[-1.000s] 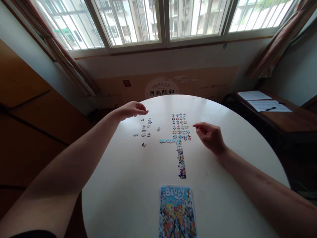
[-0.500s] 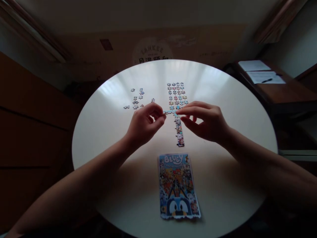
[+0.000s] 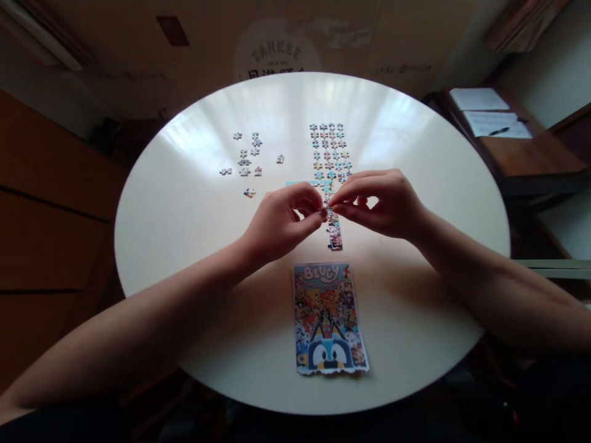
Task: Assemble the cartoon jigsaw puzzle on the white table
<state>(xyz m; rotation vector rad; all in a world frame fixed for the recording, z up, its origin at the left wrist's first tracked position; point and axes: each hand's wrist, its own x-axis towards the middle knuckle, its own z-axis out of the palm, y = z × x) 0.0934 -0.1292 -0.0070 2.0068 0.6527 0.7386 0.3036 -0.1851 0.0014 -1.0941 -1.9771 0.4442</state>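
My left hand (image 3: 289, 215) and my right hand (image 3: 388, 203) meet fingertip to fingertip over the joined jigsaw strip (image 3: 335, 234). Both pinch what looks like one small puzzle piece (image 3: 325, 209), mostly hidden by the fingers. The strip runs down toward me, and a light blue joined row (image 3: 298, 183) reaches left from its top, partly covered by my left hand. Beyond my right hand, loose puzzle pieces (image 3: 329, 145) are laid out in rows. A picture sheet (image 3: 329, 320) headed "BLUEY", with a torn lower edge, lies nearest me.
More loose pieces (image 3: 244, 162) are scattered at the left on the round white table (image 3: 157, 246). One single piece (image 3: 249, 192) lies left of my left hand. At the right, a brown desk (image 3: 512, 154) holds papers (image 3: 496, 123) and a pen (image 3: 499, 131).
My hands have come together over the strip, the left moving right. The right fingers have closed to a pinch. My view has tilted downward, so the table appears higher.
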